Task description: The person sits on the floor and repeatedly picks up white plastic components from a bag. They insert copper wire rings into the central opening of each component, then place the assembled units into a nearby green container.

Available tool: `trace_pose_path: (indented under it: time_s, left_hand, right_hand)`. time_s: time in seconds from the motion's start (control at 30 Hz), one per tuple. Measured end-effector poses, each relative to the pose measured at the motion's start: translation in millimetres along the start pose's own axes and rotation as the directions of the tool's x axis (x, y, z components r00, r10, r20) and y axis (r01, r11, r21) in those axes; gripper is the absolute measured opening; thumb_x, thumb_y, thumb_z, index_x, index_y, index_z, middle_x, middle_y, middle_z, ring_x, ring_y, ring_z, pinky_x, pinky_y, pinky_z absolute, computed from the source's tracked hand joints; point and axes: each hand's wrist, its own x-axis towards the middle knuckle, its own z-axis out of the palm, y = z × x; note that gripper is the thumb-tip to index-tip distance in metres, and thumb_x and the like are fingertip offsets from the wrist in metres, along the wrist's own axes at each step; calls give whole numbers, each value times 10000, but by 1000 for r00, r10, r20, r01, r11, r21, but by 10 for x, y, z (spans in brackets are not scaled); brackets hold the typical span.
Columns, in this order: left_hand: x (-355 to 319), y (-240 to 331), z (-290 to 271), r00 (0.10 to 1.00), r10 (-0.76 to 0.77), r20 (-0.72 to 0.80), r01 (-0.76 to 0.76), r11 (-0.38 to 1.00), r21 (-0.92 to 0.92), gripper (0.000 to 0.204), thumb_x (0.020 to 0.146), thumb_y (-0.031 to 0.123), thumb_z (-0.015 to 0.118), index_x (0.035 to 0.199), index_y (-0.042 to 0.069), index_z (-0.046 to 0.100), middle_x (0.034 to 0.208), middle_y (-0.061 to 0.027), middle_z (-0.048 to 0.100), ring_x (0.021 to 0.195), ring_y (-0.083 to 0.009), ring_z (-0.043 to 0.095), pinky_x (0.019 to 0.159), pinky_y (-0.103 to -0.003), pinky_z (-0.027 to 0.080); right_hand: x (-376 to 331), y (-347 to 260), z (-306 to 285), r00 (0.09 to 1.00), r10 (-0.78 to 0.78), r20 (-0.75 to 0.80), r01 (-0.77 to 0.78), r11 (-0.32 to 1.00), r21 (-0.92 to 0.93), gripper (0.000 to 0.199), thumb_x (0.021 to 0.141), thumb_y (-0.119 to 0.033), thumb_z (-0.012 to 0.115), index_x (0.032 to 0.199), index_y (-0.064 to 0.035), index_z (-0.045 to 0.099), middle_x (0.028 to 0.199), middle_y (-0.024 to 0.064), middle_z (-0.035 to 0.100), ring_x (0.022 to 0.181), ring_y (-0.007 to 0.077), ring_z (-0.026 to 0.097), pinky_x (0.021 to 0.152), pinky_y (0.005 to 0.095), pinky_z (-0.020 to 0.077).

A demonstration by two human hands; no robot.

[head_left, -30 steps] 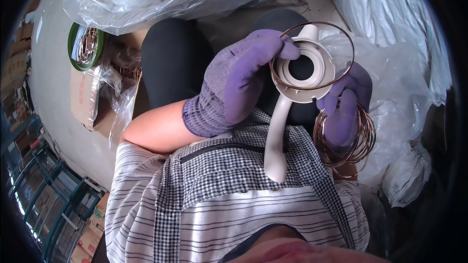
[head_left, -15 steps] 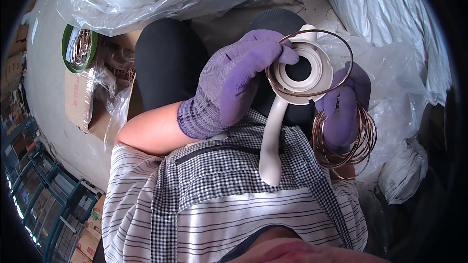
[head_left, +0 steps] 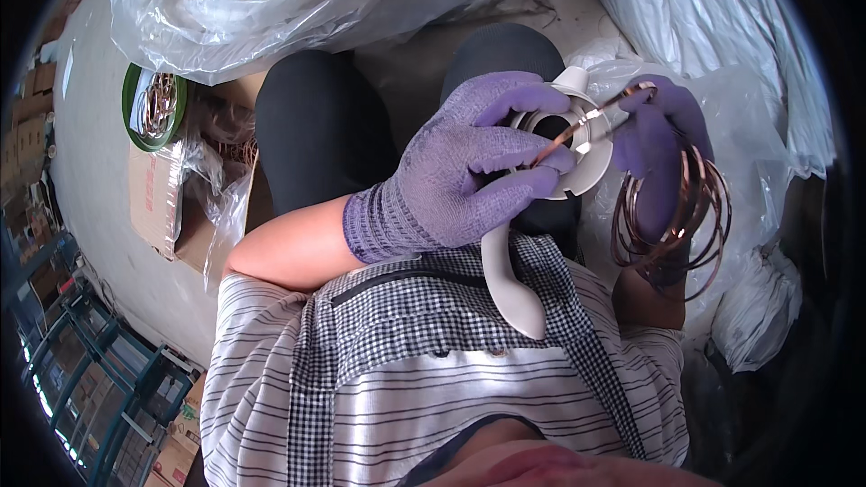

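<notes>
A white plastic part (head_left: 595, 162) with a round stepped opening and a long curved handle (head_left: 512, 293) is in front of my lap. My left hand (head_left: 483, 162), in a purple work glove, lies over its left side with the fingers closed. Between those fingers is the lower end of a thin copper-coloured ring (head_left: 577, 131), seen nearly edge-on across the opening. My gloved right hand (head_left: 663, 135) pinches the ring's upper end. A bunch of similar rings (head_left: 713, 216) hangs looped around that same hand's lower fingers. How firmly the left hand grips the white part is hidden.
On the left, a green round container (head_left: 155, 108) of copper-coloured rings sits on an open cardboard box (head_left: 155, 198). Clear plastic sheeting (head_left: 334, 9) lies ahead, and silvery sacks (head_left: 704, 27) stand at the right. A teal metal frame (head_left: 90, 352) is at the far left.
The single ring has gone from lying flat around the white part to tilted edge-on. My right hand has moved up and right with the bunch; my left hand has turned over the part.
</notes>
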Motion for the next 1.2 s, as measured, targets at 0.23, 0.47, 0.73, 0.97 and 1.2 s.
trace_pose_path:
  time_s: [0.23,0.47,0.73,0.97,1.2]
  left_hand:
    - [55,29,-14,994,74,80,-85,988,132,233,867,212,775,1052,79,827,1432,-191,589,1379,-375,482,1170,-507,342]
    - [8,-48,21,997,58,57,-52,994,-98,254,925,303,721,1040,107,835,1474,-202,539,1425,-383,428,1202,-520,301]
    - [-40,-45,81,996,-84,16,85,994,-74,254,955,231,673,1068,57,820,1478,-203,531,1410,-360,464,1182,-488,349]
    - [17,53,136,994,76,-80,-61,982,178,853,699,368,899,1441,81,592,1436,-189,535,1277,-393,537,1092,-482,434]
    - [39,-39,141,992,122,-13,-87,767,635,990,664,374,888,1490,10,483,1345,-206,559,1162,-396,587,1002,-495,480]
  right_hand:
    - [30,135,-12,873,-425,239,482,827,-288,295,1024,-132,551,1224,80,597,912,31,609,755,76,568,671,229,466]
    - [-201,297,-100,977,-194,87,160,940,300,696,1002,-515,630,1397,46,513,889,15,562,571,30,404,524,227,352]
    - [-498,181,258,919,-378,110,389,827,-406,463,954,-384,663,1183,18,647,908,35,605,719,124,540,681,290,450]
    - [-603,-199,428,973,209,-100,-211,977,-14,291,1068,-292,525,1162,-30,608,968,43,645,838,121,609,732,266,504]
    - [-317,26,-14,937,348,-39,-348,937,6,379,1033,-318,631,1266,-20,593,1053,60,654,901,142,649,752,272,546]
